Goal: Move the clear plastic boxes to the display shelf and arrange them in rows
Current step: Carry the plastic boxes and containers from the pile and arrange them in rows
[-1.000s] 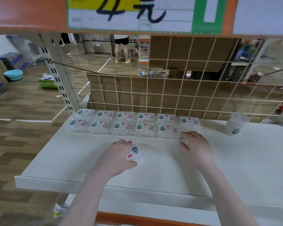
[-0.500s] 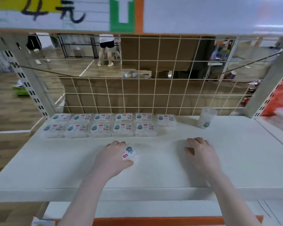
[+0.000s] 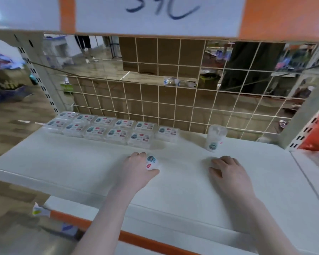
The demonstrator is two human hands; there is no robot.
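Observation:
Several clear plastic boxes (image 3: pixel 107 127) with blue and red stickers lie in two rows at the back left of the white display shelf (image 3: pixel 81 162). The back row reaches one box further right than the front row. My left hand (image 3: pixel 136 172) grips one more stickered clear box (image 3: pixel 151 162) on the shelf, in front of the right end of the rows. My right hand (image 3: pixel 228 173) rests palm down on the shelf further right, fingers bent. A faint translucent smudge lies at its fingertips, and whether it holds anything is unclear.
A clear cup (image 3: pixel 215 138) with a sticker stands at the back right of the shelf. A wire grid (image 3: pixel 173 100) closes the back. Slotted uprights (image 3: pixel 42 76) flank the shelf, and a red bag (image 3: pixel 315 133) lies beyond the right one. An orange-edged lower shelf (image 3: pixel 145 240) juts out below.
My right hand has drawn back from the right end of the front row, toward me and to the right. The view has swung right. My left hand keeps its box.

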